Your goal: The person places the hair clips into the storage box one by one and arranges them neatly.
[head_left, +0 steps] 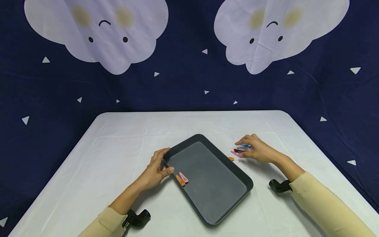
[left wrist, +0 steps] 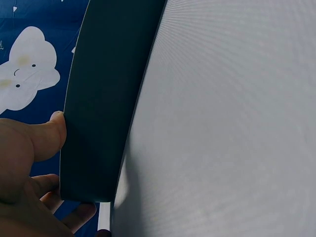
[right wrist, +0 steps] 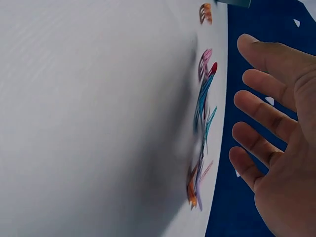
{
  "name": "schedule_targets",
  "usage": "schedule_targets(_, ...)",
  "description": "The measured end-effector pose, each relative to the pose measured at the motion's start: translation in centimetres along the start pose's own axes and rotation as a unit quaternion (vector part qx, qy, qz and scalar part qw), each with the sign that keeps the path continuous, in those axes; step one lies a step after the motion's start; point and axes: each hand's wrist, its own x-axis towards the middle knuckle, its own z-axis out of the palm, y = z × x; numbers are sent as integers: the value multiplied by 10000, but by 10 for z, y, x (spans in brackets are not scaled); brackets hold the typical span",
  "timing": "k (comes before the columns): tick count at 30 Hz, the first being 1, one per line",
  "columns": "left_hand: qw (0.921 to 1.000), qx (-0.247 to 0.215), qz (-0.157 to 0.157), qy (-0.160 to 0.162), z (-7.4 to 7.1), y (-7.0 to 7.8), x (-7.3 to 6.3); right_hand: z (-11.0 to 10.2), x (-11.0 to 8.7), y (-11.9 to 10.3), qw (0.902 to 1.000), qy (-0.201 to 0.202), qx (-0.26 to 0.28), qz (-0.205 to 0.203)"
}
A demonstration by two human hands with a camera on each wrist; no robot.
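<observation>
A dark grey baking tray lies at a slant on the white table; its outer wall shows large in the left wrist view. My left hand grips its left corner, thumb at the rim and fingers about the outside. Inside the tray, near that hand, lie a pink snap hair clip and an orange snap hair clip. Beyond the tray's right side, my right hand hovers over a loose pile of hair clips in pink, red, blue and orange. Its fingers are spread and hold nothing.
Between the tray's right edge and the pile lies a single orange hair clip. White cloth covers the table. Behind it hangs a dark blue curtain with clouds and small white triangles. Each wrist carries a black camera mount.
</observation>
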Motion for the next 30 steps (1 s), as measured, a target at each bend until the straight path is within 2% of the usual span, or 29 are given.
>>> schedule_targets(6, 10000, 39, 44, 40, 0, -1, 0, 1, -2, 5, 9994, -68, -309, 105)
schedule_targets(16, 10000, 12, -27, -8, 0, 0, 0, 3, -5, 10, 9978, -45, -657, -7)
schedule_targets(30, 10000, 17, -91, -19, 0, 0, 0, 9, 0, 13, 9956, -75, -930, 38)
